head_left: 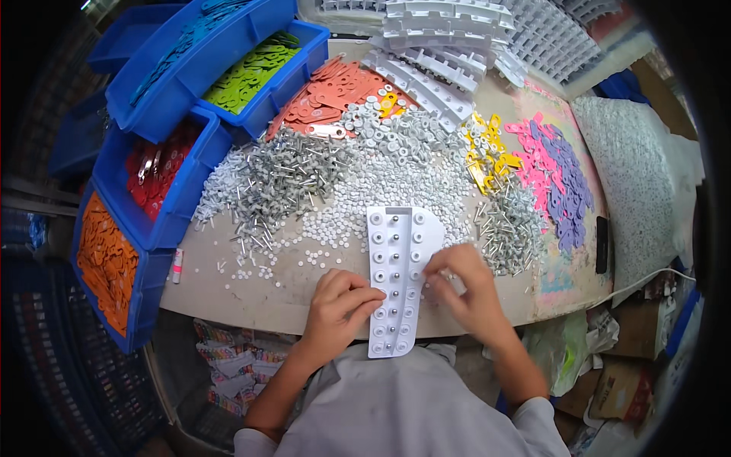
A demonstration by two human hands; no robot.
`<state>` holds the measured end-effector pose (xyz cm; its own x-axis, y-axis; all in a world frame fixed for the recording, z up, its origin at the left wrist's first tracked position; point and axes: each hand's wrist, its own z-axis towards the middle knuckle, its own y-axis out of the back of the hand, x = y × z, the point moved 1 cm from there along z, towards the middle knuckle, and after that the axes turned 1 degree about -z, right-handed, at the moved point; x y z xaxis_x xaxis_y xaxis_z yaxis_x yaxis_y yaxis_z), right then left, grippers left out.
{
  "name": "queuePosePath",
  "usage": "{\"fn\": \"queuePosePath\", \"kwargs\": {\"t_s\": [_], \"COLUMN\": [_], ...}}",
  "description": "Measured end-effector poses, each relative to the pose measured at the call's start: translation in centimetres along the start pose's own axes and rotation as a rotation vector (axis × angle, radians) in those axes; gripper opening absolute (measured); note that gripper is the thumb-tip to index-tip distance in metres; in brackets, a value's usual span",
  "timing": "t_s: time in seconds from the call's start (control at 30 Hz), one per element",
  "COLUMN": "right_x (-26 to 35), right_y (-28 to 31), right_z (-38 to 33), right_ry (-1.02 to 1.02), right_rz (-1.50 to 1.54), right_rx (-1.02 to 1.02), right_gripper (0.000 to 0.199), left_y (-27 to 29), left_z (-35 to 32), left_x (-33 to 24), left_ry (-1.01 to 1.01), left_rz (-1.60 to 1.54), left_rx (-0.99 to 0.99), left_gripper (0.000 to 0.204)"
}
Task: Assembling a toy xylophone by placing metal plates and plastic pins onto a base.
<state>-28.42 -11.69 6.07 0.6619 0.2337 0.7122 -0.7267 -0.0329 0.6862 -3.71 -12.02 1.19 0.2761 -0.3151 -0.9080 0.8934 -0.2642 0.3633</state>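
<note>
A long white plastic tray [432,232] lies upright before me, its near end reaching past the table's edge. Round white pieces [379,238] fill a column along each side, and small shiny metal tips [394,257] stand in a row down its middle. My left hand [332,308] is at the tray's left side, thumb and forefinger pinched together by one of the metal tips; whatever they hold is too small to name. Beside the tray's right edge is my right hand [466,293], fingers curled and slightly blurred. What it may hold is hidden.
Loose white round pieces [403,186] and metal rivets [285,179] heap beyond the tray. Blue bins [199,141] with coloured flat pieces stand left. Pink [537,156], purple [569,190] and yellow pieces [487,156] lie right. White plastic trays [449,30] stack at the back.
</note>
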Motion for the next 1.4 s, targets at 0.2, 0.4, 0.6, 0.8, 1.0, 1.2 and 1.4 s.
{"fn": "queuePosePath", "kwargs": {"t_s": [0.2, 0.4, 0.6, 0.8, 1.0, 1.2, 1.4], "right_x": [0.6, 0.5, 0.5, -0.2, -1.4, -1.9, -1.9], "right_y": [-2.2, -3.3, -4.1, -4.9, -5.4, -5.7, -5.4], "right_z": [-2.9, -3.2, -3.5, -4.1, -4.4, -4.7, -4.7], "right_ry": [-0.14, -0.143, -0.211, -0.005, 0.14, 0.196, 0.234], "right_rz": [0.15, 0.167, 0.206, -0.009, -0.158, -0.229, -0.183], "right_rx": [0.077, 0.083, -0.023, -0.131, -0.208, -0.237, -0.25], "right_gripper": [0.011, 0.01, 0.011, 0.017, 0.024, 0.024, 0.028], "left_y": [-1.0, -1.1, -1.1, -0.7, -0.9, -0.6, 0.3], "left_z": [0.3, 0.2, 0.1, 0.3, 0.2, 1.0, 3.1], "left_x": [0.2, 0.1, 0.4, 0.0, 0.2, 0.7, 3.3], "left_ry": [-0.033, -0.037, -0.037, -0.194, -0.258, -0.239, 0.002], "left_rz": [0.113, 0.12, 0.103, 0.307, 0.327, 0.266, 0.35], "left_rx": [0.018, 0.011, -0.006, -0.014, -0.014, -0.089, -0.322], "left_gripper": [0.015, 0.012, 0.014, 0.017, 0.02, 0.017, 0.017]}}
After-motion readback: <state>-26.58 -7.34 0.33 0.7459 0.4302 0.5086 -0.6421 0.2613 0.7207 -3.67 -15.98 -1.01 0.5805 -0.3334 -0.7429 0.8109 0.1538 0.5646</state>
